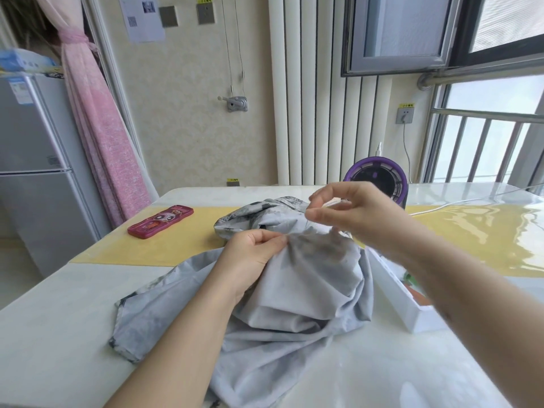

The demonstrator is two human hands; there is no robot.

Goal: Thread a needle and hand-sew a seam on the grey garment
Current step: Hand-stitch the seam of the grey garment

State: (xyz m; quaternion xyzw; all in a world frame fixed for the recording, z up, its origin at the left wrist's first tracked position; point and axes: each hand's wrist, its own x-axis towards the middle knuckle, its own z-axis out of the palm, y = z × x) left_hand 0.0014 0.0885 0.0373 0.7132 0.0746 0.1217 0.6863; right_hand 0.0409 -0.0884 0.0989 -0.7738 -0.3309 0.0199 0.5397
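Observation:
The grey garment (294,304) lies bunched on the white table (59,334), its upper part lifted. My left hand (253,254) pinches a raised fold of the fabric between thumb and fingers. My right hand (347,213) hovers just above and to the right of that fold, thumb and forefinger pinched together as if on a needle. The needle and thread themselves are too thin to make out.
A pink phone case (160,221) lies on the yellow runner (164,248) at the left. A white open box (409,301) sits under my right forearm. A purple fan (375,178) with a white cable stands at the back. A fridge is at far left.

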